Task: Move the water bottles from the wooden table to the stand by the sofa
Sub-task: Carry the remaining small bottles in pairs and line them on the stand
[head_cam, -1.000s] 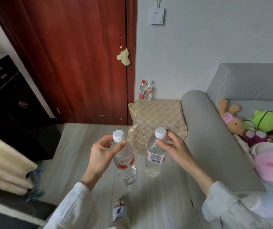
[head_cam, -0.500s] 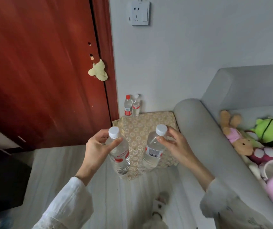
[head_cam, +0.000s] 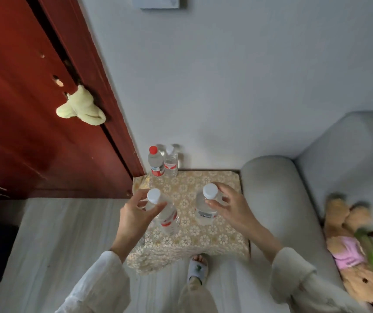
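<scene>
1. Completed: two water bottles, one red-capped point(head_cam: 156, 161) and one white-capped point(head_cam: 170, 162), stand upright and touching at the back of the stand point(head_cam: 221, 184), near the wall
2. In hand: the left hand point(head_cam: 133, 219) grasps the left bottle point(head_cam: 166, 214) near its cap; the bottle tilts above the stand's patterned cloth
3. The right hand point(head_cam: 230, 207) grasps the right bottle point(head_cam: 204, 207) at the neck, close to upright over the stand beside the sofa point(head_cam: 276, 199)
4. Remaining, as judged: lower both bottles onto the cloth and release. Contact with the surface cannot be confirmed
</scene>
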Motion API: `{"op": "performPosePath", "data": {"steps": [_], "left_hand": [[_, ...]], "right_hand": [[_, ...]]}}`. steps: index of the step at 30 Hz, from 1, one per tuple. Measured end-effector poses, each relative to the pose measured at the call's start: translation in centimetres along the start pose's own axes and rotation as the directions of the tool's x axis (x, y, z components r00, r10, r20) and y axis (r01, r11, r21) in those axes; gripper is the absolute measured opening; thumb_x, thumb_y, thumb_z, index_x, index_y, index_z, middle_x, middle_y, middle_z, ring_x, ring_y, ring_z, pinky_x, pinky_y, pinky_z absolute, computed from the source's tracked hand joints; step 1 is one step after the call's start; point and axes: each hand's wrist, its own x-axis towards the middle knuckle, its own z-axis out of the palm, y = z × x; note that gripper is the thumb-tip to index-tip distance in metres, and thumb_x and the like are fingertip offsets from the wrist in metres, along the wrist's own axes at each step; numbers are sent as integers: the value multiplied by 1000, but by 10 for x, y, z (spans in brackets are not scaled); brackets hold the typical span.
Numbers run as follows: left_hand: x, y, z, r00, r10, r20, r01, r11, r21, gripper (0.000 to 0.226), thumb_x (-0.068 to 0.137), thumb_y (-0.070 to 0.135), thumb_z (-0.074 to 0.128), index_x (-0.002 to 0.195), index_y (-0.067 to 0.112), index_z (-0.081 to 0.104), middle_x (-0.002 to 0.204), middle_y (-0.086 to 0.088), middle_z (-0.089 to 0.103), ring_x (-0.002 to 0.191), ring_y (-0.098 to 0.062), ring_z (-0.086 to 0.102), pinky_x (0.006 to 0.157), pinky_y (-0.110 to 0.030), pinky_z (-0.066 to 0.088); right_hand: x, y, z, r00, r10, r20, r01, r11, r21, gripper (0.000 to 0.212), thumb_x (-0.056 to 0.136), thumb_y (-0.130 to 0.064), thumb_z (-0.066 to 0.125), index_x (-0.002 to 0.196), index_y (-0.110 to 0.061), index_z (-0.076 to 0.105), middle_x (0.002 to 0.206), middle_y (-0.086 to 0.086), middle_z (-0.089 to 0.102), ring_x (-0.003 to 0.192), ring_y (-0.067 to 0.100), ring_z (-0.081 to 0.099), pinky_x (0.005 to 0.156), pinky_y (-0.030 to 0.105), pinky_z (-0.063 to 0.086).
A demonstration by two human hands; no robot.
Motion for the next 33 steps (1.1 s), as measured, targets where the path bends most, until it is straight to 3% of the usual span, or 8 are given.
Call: {"op": "performPosePath", "data": {"steps": [3, 6, 10, 13, 17, 23, 29, 33], "left_hand": [[40, 5, 36, 999, -44, -18, 44, 999, 8, 35, 65, 31, 79, 92, 35, 57, 90, 14, 66, 86, -1, 60, 69, -13, 45], [82, 3, 69, 998, -57, 10, 56, 997, 60, 40, 65, 25, 80, 99, 25, 58, 88, 17, 59, 89, -13, 60, 81, -24, 47], [144, -8, 106, 993, 18, 115, -41, 978, 204, 44, 68, 26, 78, 106, 18, 59, 96, 11, 63, 87, -12, 55, 85, -14, 36], [183, -22, 126, 973, 43, 225, -116, 940, 322, 46, 70, 28, 76, 110, 19, 57, 110, -1, 65, 93, -16, 57, 84, -34, 47], [224, -39, 143, 945, 117, 305, -243, 875, 418, 44, 72, 27, 74, 111, 17, 56, 114, -3, 63, 96, -20, 58, 82, -35, 46], [262, -51, 156, 903, 262, 340, -427, 634, 645, 44, 76, 32, 69, 115, 15, 57, 119, -4, 62, 105, -25, 57, 96, -38, 24], [288, -53, 153, 881, 299, 366, -471, 496, 730, 40, 76, 30, 69, 113, 18, 59, 115, -6, 62, 103, -25, 58, 89, -38, 19], [299, -50, 151, 880, 316, 354, -469, 469, 749, 37, 74, 30, 71, 108, 20, 61, 107, -3, 65, 98, -23, 58, 85, -36, 17]], "right_hand": [[47, 21, -20, 999, 28, 33, -26, 998, -50, 43, 77, -17, 69, 118, -18, 55, 114, -8, 55, 108, 10, 49, 97, 29, 39], [86, 52, -27, 996, 78, 41, -77, 997, -16, 40, 75, -19, 71, 106, -40, 55, 110, -24, 54, 104, 3, 52, 95, 26, 39], [131, 97, -23, 992, 122, -17, -121, 992, 43, 46, 75, -21, 71, 92, -57, 50, 102, -35, 50, 99, -1, 53, 85, 24, 42], [165, 125, -16, 989, 139, -40, -136, 989, 65, 48, 73, -17, 72, 94, -53, 51, 101, -29, 53, 98, 7, 56, 83, 22, 47], [202, 153, -4, 987, 144, -68, -136, 984, 111, 39, 73, -15, 73, 101, -38, 59, 101, -20, 57, 95, -1, 53, 74, 11, 44], [238, 174, 10, 986, 149, -68, -139, 982, 129, 39, 74, -19, 71, 96, -47, 55, 99, -31, 53, 91, -24, 46, 71, -5, 33], [260, 182, 13, 990, 114, -78, -110, 992, 57, 39, 75, -16, 71, 113, -17, 61, 112, -5, 46, 101, 9, 49, 75, -9, 28], [272, 175, 18, 997, 39, -66, -36, 999, 37, 41, 74, -9, 70, 114, -15, 62, 103, 0, 42, 94, 5, 45, 74, -8, 29]]}}
